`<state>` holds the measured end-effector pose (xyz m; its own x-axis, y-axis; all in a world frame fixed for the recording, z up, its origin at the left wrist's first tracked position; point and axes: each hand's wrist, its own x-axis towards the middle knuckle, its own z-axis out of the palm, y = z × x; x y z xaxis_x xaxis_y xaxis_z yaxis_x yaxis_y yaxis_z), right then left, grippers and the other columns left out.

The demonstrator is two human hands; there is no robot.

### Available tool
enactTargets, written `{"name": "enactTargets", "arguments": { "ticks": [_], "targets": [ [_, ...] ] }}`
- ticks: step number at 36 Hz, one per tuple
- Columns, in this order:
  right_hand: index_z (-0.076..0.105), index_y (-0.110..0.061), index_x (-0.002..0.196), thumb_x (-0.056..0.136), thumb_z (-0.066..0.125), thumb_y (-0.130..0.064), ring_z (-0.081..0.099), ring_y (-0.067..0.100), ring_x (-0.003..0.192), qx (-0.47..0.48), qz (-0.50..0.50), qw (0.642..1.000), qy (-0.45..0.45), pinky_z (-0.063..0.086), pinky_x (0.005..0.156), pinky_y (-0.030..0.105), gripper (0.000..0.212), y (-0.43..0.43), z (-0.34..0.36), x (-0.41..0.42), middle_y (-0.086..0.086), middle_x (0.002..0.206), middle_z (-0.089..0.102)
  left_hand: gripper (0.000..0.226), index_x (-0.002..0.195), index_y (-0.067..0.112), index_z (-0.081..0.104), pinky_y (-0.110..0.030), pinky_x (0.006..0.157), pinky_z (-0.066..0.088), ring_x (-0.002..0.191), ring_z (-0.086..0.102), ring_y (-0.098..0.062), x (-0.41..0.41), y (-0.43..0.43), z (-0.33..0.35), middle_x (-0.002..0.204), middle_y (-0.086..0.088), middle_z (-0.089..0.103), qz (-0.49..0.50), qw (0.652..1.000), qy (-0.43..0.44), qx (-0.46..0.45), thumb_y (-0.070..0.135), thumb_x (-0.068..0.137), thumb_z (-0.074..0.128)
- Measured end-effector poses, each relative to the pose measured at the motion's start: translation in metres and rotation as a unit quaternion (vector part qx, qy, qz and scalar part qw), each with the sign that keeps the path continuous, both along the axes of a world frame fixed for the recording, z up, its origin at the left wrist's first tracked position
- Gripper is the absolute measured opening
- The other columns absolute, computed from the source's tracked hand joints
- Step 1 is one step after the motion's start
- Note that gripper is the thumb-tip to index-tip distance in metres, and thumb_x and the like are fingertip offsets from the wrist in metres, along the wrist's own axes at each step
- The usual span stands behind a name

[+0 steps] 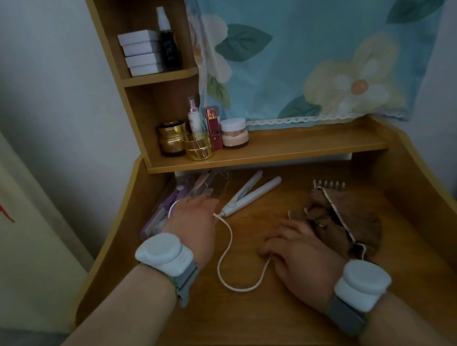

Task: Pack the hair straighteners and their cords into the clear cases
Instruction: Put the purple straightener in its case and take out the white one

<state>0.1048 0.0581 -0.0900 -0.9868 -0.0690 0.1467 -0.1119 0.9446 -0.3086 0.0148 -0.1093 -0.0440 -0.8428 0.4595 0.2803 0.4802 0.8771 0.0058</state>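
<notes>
White and slim, the hair straightener (248, 196) lies open-bladed on the wooden desk (292, 307), tips pointing toward the back shelf (289, 145); its cord (228, 260) loops across the desk between the two hands; the left hand (191, 221) rests by the straightener's base, fingers reaching onto the clear case (209, 187), though whether they grip it I cannot tell; the right hand (300, 252) lies on the desk with its fingers curled over the cord's far end; a purple straightener (166, 204) sits at the desk's left edge beside the case; just right of the right hand lies a brown cloth pouch (348, 225) with a comb (328, 185); jars and bottles (201, 136) stand on the shelf.
</notes>
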Motion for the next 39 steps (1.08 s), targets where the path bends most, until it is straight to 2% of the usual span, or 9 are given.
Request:
{"name": "enactTargets", "arguments": {
  "ticks": [5,9,13,18,23,29,34,37,39],
  "targets": [
    [0.059,-0.029,0.116,0.098,0.041,-0.025,0.015,0.012,0.140,-0.010,-0.034,0.999,-0.001,0.014,0.109,0.020,0.027,0.009,0.001,0.000,-0.009,0.139,0.043,0.035,0.131,0.026,0.047,-0.034,0.096,0.041,0.122,0.045,-0.023,-0.002,0.005,-0.009,0.134,0.000,0.050,0.049,0.999,0.001,-0.023,0.023,0.095,0.044],
    [0.063,-0.027,0.107,0.096,0.043,-0.025,0.021,0.011,0.136,-0.016,-0.066,0.998,0.007,0.015,0.109,0.020,0.023,0.016,-0.001,0.000,-0.008,0.134,0.047,0.038,0.133,0.022,0.044,-0.034,0.092,0.040,0.119,0.041,-0.027,-0.005,0.010,-0.006,0.134,-0.004,0.048,0.055,0.993,0.008,-0.100,0.021,0.094,0.042],
    [0.063,-0.027,0.107,0.096,0.044,-0.022,0.022,0.011,0.136,-0.035,-0.071,0.997,0.006,0.015,0.109,0.019,0.023,0.021,0.000,0.001,-0.007,0.134,0.047,0.044,0.133,0.021,0.046,-0.034,0.090,0.038,0.117,0.036,-0.030,-0.010,0.010,0.003,0.127,-0.006,0.051,0.048,0.981,0.009,-0.185,0.018,0.089,0.045],
    [0.064,-0.028,0.104,0.095,0.045,-0.021,0.026,0.009,0.134,-0.049,-0.071,0.996,0.021,0.017,0.106,0.017,0.022,0.023,0.000,0.001,-0.009,0.131,0.049,0.051,0.138,0.028,0.039,-0.037,0.092,0.036,0.118,0.035,-0.030,-0.013,0.005,0.008,0.131,-0.006,0.048,0.045,0.977,0.024,-0.207,0.020,0.088,0.046],
    [0.064,-0.031,0.102,0.095,0.047,-0.023,0.025,0.008,0.135,-0.063,-0.068,0.995,0.023,0.018,0.108,0.019,0.020,0.025,-0.002,0.002,-0.011,0.130,0.049,0.041,0.132,0.025,0.044,-0.031,0.091,0.043,0.116,0.039,-0.023,-0.012,-0.008,0.009,0.125,-0.003,0.046,0.040,0.990,0.058,-0.123,0.023,0.091,0.050],
    [0.064,-0.033,0.102,0.095,0.049,-0.023,0.027,0.008,0.134,-0.049,-0.071,0.996,0.018,0.020,0.110,0.021,0.020,0.023,0.000,0.002,-0.012,0.129,0.051,0.040,0.128,0.021,0.045,-0.030,0.081,0.048,0.108,0.044,-0.022,-0.009,-0.026,0.007,0.118,-0.004,0.047,0.101,0.989,0.085,-0.059,0.029,0.090,0.054],
    [0.064,-0.034,0.101,0.095,0.050,-0.022,0.024,0.004,0.136,-0.053,-0.068,0.996,0.020,0.017,0.106,0.015,0.020,0.023,0.000,0.001,-0.016,0.127,0.054,0.027,0.115,0.017,0.048,-0.032,0.075,0.048,0.099,0.058,-0.023,-0.006,-0.031,0.003,0.111,-0.005,0.057,0.156,0.988,0.022,0.003,0.034,0.094,0.049],
    [0.065,-0.033,0.104,0.096,0.049,-0.022,0.020,0.004,0.139,-0.049,-0.061,0.997,0.016,0.016,0.106,0.014,0.021,0.020,0.000,0.001,-0.017,0.129,0.054,0.025,0.117,0.017,0.048,-0.031,0.074,0.049,0.095,0.063,-0.022,-0.002,-0.033,-0.001,0.108,-0.004,0.063,0.141,0.990,0.003,0.023,0.031,0.096,0.046],
    [0.063,-0.033,0.108,0.097,0.047,-0.024,0.023,0.005,0.138,-0.047,-0.066,0.997,0.015,0.020,0.105,0.015,0.022,0.018,0.001,0.002,-0.016,0.128,0.054,0.029,0.125,0.022,0.047,-0.029,0.077,0.048,0.098,0.063,-0.019,0.005,-0.031,-0.003,0.112,-0.001,0.064,0.092,0.995,0.017,0.044,0.027,0.097,0.044]
  ]
}}
